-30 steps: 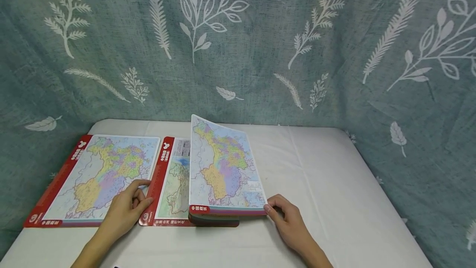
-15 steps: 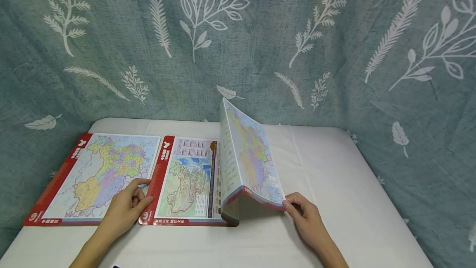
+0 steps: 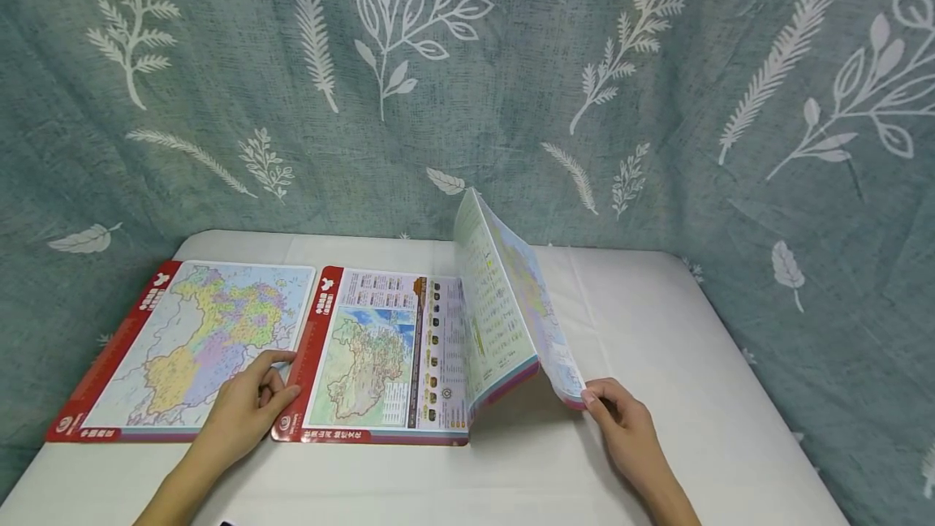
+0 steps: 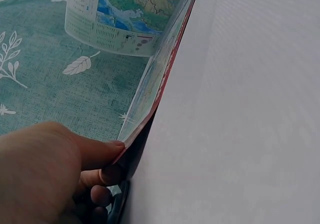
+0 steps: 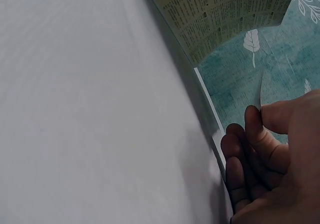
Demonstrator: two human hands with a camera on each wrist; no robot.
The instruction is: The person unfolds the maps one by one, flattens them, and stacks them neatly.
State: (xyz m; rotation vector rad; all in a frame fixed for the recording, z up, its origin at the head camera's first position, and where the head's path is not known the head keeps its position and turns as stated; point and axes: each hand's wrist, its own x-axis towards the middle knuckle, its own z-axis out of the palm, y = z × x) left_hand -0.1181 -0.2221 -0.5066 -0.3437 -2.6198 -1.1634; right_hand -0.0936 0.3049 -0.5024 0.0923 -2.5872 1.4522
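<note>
A folding map (image 3: 365,372) with a red left border lies partly opened on the white table. Its left panel is flat, while the right part stands up in a tent-like fold. My left hand (image 3: 244,408) pinches the map's left edge near the lower corner; in the left wrist view the thumb (image 4: 102,151) is on top and fingers are beneath. Out to the right, my right hand (image 3: 628,433) pinches the lower right corner of the raised panel. In the right wrist view that hand (image 5: 280,154) grips the panel's thin edge between thumb and index finger.
A second map (image 3: 212,347), red-bordered and folded flat, lies at the left, partly under my left forearm's line of view. The white table (image 3: 694,347) extends to the right. A green curtain (image 3: 511,88) with white leaf prints hangs behind.
My right hand has moved right, drawing the map's top panel off the left panel and unfolding it into a standing fold. The left hand has stayed in place.
</note>
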